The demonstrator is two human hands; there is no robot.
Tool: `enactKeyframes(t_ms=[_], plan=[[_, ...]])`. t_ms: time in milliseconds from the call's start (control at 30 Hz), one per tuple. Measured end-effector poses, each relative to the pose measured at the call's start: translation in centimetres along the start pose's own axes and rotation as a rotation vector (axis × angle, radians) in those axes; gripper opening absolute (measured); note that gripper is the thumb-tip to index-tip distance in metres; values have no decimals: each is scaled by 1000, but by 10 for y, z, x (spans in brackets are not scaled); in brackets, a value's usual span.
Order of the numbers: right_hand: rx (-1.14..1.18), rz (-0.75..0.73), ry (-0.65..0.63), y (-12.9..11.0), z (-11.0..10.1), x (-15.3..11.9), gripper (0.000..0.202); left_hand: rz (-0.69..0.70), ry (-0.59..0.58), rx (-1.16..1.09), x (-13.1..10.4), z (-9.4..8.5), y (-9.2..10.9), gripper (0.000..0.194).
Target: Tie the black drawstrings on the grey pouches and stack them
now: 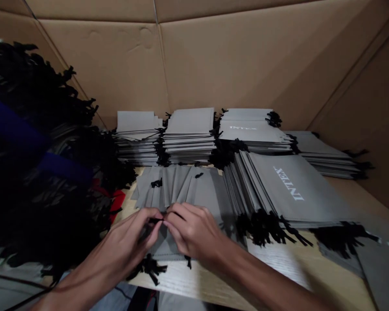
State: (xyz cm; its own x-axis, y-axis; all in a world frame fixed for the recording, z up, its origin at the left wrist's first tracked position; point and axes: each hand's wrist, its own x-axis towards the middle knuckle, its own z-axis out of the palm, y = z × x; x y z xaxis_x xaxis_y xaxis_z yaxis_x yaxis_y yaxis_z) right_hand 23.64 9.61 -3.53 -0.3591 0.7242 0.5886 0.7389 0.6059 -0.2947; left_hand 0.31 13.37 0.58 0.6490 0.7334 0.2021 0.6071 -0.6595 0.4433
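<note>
Over grey bags point(210, 185) on tbl point(220, 278), my L hand point(134, 233) & R hand point(194, 229) pinch blk cord point(157, 220), INTEX stack point(311, 183) close on R, big dark pile point(19, 203) crowding L.

Grey bags point(209, 190) look like matt cloth, the tabletop point(184, 278) faintly glossy wood, the walls point(246, 65) smooth cardboard.

Left grip point(136, 230), right grip point(195, 228) and forearms point(249, 273) are bare.

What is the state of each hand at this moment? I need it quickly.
Left hand: closed, pinching a black cord.
Right hand: closed, fingertips pinched at the same cord.
</note>
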Motion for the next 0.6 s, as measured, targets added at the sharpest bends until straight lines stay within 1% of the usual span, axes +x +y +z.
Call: enactKeyframes(t_ms=[100, 167, 233, 300, 400, 500, 533, 600], plan=[[-121, -80, -49, 2, -1, -2, 9, -59, -15, -69, 4, -6, 2, 10], [-147, -119, -67, 4, -1, -3, 9, -80, -23, -136, 5, -10, 2, 13], [-141, -140, -54, 5, -1, -4, 10, -85, -26, -208, 6, -13, 1, 18], [-125, -135, -22, 5, -2, -4, 10, -93, -33, -249, 7, -15, 0, 20], [-80, -82, 27, 4, -2, -5, 17, -83, -39, -281, 8, -15, -3, 12], [-26, -27, 62, 4, -2, -6, 23, -46, -38, -280, 12, -20, -5, 29], [-17, -19, 69, 3, -2, -6, 24, -38, -51, -253, 14, -23, -5, 30], [-6, -14, 76, 3, -3, -6, 23, -34, -107, -180, 17, -30, -2, 22]])
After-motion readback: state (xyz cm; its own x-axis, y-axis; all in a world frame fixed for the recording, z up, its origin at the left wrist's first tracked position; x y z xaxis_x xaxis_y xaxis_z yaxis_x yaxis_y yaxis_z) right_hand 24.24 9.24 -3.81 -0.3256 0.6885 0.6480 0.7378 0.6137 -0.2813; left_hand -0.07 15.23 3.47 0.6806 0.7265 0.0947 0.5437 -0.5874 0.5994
